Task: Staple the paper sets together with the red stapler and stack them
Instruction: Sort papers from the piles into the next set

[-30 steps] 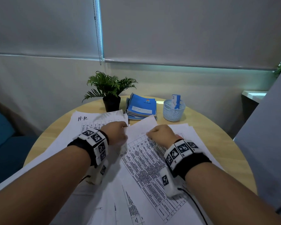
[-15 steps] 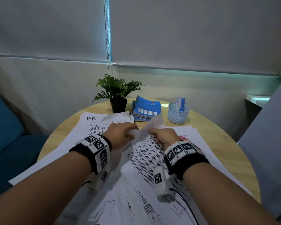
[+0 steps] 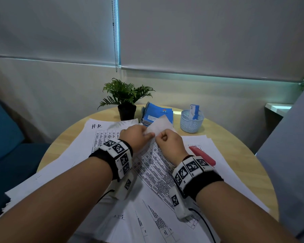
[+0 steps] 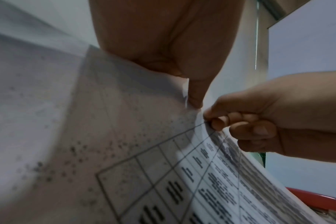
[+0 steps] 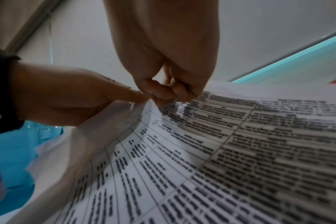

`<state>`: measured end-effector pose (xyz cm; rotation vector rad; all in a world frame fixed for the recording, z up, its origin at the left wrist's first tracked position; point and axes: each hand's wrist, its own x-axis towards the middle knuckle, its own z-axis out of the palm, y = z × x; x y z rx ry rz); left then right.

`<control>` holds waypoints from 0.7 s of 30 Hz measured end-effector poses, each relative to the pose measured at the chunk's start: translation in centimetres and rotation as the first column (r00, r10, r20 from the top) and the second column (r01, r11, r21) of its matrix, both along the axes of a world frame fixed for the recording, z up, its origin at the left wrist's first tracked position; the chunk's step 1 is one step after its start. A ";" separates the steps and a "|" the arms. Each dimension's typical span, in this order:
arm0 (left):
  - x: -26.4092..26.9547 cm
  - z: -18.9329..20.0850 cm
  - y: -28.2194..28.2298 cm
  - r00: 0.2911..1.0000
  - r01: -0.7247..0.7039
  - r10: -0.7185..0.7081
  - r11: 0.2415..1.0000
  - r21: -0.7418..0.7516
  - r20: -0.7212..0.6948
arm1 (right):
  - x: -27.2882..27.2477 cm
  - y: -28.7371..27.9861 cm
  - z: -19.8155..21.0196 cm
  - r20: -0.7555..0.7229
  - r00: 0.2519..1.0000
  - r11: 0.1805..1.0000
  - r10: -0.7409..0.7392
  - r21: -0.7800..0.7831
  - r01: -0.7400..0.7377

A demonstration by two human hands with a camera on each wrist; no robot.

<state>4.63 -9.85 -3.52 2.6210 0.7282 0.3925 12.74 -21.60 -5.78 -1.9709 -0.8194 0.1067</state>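
Paper set (image 3: 158,165): printed table sheets, mid-counter, far corner lifted clear of the surface. Left hand (image 3: 135,137) pinches that raised corner between thumb and fingers; right hand (image 3: 168,141) pinches the sheet edge just beside it, remaining fingers curled in. Hands nearly touching. Likely reason: squaring or separating the sheets at the corner so a staple can go through all of them at once.

Red stapler (image 3: 202,155): one, lying on the papers right of the right wrist, untouched, within easy reach for the next step.

Loose sheets spread over most of the round counter (image 3: 235,155); count uncertain, they overlap. One sheet far left marked "H.R" (image 3: 96,126).

Far edge: one potted plant (image 3: 125,100), one stack of blue notebooks (image 3: 156,113), one mesh cup (image 3: 191,121) holding a small blue-and-white box.
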 end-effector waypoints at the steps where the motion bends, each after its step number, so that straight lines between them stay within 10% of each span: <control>1: 0.1 -0.1 0.1 1.000 0.000 0.000 1.000 -0.012 0.007 | 0.0 -0.1 0.0 0.022 1.000 1.000 0.005 -0.003 -0.005; 21: -0.7 1.0 1.4 0.998 0.056 -0.054 0.996 -0.067 0.032 | -0.1 -0.5 0.8 -0.013 0.999 0.999 0.051 0.015 -0.051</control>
